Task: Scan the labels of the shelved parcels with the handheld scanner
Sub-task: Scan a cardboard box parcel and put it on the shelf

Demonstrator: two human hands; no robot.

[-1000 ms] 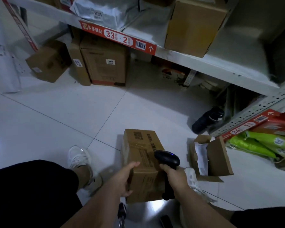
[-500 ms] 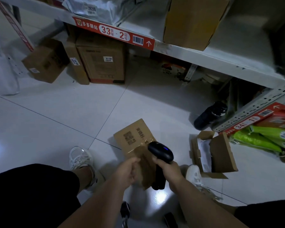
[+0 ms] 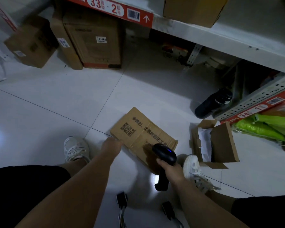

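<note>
A brown cardboard parcel (image 3: pixel 138 134) with a printed QR code and taped seam lies flat on the white tile floor between my feet. My left hand (image 3: pixel 113 143) grips its near left corner. My right hand (image 3: pixel 169 170) holds the black handheld scanner (image 3: pixel 164 155) by its handle, its head with a small blue light hovering over the parcel's near right end. No shipping label shows on the parcel's upper face.
A white shelf (image 3: pixel 220 38) with a red 33-2 tag (image 3: pixel 109 7) runs overhead, with labelled boxes (image 3: pixel 95 41) under it at the left. An open small carton (image 3: pixel 214 142), a dark bottle (image 3: pixel 212 102) and green bags (image 3: pixel 266 127) sit at the right.
The parcel has been turned over and laid flat on the floor, QR face up. My left hand moved to its left corner; the scanner stays over its near end.
</note>
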